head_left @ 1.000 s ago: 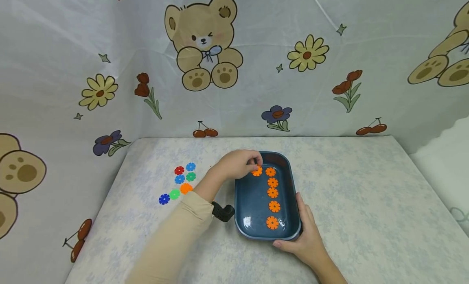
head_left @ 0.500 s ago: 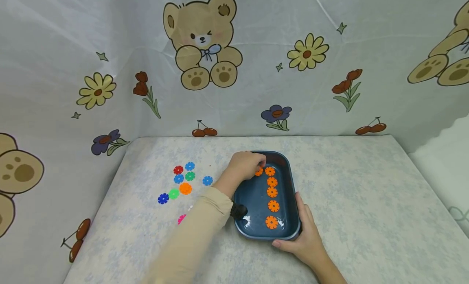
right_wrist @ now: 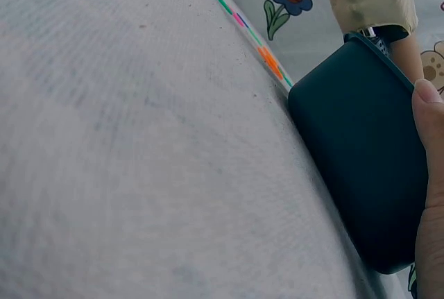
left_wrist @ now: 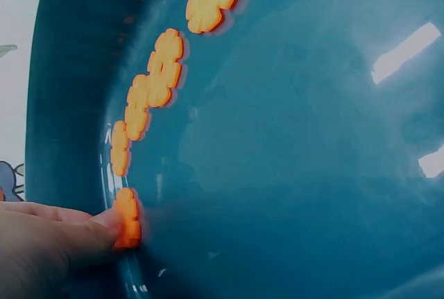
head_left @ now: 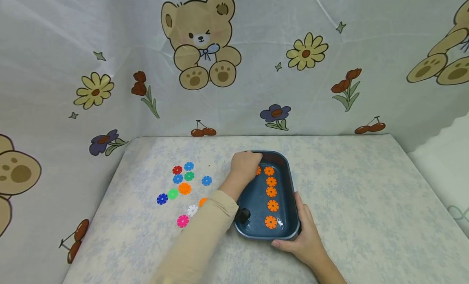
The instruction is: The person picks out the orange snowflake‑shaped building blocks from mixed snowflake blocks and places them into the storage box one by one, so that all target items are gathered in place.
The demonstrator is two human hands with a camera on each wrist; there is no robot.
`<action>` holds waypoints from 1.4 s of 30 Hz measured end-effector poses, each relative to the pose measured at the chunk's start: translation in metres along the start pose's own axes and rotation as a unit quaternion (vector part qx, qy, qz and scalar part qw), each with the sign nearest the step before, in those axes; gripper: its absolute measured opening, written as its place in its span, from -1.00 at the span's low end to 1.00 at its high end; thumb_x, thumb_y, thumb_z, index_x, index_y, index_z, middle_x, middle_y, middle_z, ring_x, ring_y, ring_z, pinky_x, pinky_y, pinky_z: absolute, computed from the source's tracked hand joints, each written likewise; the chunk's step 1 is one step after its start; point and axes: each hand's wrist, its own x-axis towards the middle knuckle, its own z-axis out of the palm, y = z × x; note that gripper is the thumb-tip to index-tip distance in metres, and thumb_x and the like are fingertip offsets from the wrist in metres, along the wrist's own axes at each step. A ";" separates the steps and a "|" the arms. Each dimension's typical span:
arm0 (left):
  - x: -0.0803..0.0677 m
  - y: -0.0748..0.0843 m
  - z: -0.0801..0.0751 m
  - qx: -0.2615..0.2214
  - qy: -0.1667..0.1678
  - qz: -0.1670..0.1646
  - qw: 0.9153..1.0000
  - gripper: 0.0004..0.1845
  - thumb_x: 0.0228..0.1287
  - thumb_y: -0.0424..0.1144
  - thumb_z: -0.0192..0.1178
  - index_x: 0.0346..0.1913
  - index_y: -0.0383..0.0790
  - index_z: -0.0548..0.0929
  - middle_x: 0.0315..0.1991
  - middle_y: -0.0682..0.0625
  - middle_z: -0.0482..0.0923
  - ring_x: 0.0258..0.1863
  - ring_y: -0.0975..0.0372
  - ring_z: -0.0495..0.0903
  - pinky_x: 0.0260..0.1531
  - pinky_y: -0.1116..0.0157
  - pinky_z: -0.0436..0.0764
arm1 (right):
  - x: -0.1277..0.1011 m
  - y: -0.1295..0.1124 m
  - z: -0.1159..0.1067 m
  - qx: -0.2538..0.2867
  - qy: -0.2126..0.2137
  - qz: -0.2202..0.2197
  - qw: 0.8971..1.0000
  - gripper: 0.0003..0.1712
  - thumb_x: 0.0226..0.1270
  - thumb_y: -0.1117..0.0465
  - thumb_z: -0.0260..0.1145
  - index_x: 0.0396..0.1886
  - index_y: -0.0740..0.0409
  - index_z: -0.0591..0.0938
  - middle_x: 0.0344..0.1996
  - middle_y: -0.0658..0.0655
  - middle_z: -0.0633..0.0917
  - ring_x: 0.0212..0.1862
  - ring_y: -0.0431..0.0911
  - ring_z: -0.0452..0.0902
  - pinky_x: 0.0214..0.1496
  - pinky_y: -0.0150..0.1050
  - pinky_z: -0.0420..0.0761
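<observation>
My left hand (head_left: 244, 167) reaches over the far left corner of a dark blue rectangular tray (head_left: 255, 200). In the left wrist view, its thumb and finger pinch an orange snowflake building disc (left_wrist: 128, 221) low beside the tray wall. More orange discs (head_left: 272, 206) lie in a column along the tray's right side. My right hand (head_left: 307, 237) holds the tray at its near right corner, thumb at the near edge and fingers along the side wall. The right wrist view shows its thumb (right_wrist: 427, 98) by the rim.
Left of the tray, loose snowflake discs lie on the pale table (head_left: 351, 186): red (head_left: 177, 170), green (head_left: 173, 193), pink (head_left: 182, 221), white (head_left: 192, 210), orange (head_left: 185, 188) and several blue. The left forearm covers part of this area. A bear-print cloth (head_left: 249, 109) hangs behind.
My left hand has shifted slightly right and then settled at the tray's far left corner with the orange disc. Discs formerly behind the forearm now show. The right hand holds still.
</observation>
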 end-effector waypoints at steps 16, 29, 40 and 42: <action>-0.040 -0.044 -0.044 -0.273 0.034 -0.029 0.961 -0.78 0.35 -0.06 0.28 0.01 0.07 0.63 -0.15 0.17 0.70 -0.29 0.23 0.63 -0.32 0.25 0.55 | 0.000 -0.003 0.001 -0.004 0.002 0.013 1.000 0.71 -0.59 0.11 0.82 0.62 -0.08 -0.06 0.30 0.20 0.38 0.22 -0.29 0.23 0.22 -0.74 0.16; -0.139 -0.149 -0.003 -0.271 -0.013 -0.180 0.946 -0.65 0.28 -0.07 0.33 0.10 -0.04 0.64 -0.06 0.00 0.65 -0.30 0.17 0.58 -0.38 0.22 0.53 | 0.000 -0.002 0.001 0.006 0.000 0.010 1.000 0.72 -0.60 0.15 0.82 0.62 -0.09 -0.07 0.28 0.22 0.38 0.20 -0.28 0.24 0.21 -0.74 0.17; -0.166 -0.164 0.037 -0.256 -0.032 -0.216 0.942 -0.58 0.19 -0.07 0.42 0.06 -0.14 0.59 -0.22 -0.01 0.59 -0.32 0.17 0.54 -0.38 0.23 0.53 | 0.000 -0.001 0.001 0.013 0.000 0.008 1.000 0.72 -0.60 0.17 0.82 0.62 -0.10 -0.07 0.31 0.23 0.36 0.23 -0.28 0.22 0.23 -0.73 0.17; -0.165 -0.165 0.039 -0.255 -0.028 -0.218 0.942 -0.53 0.20 -0.06 0.41 0.11 -0.14 0.55 -0.25 -0.01 0.56 -0.37 0.17 0.51 -0.43 0.27 0.48 | 0.000 -0.001 0.002 0.012 0.000 0.007 1.000 0.72 -0.60 0.17 0.82 0.62 -0.08 -0.07 0.30 0.22 0.37 0.22 -0.29 0.22 0.22 -0.73 0.16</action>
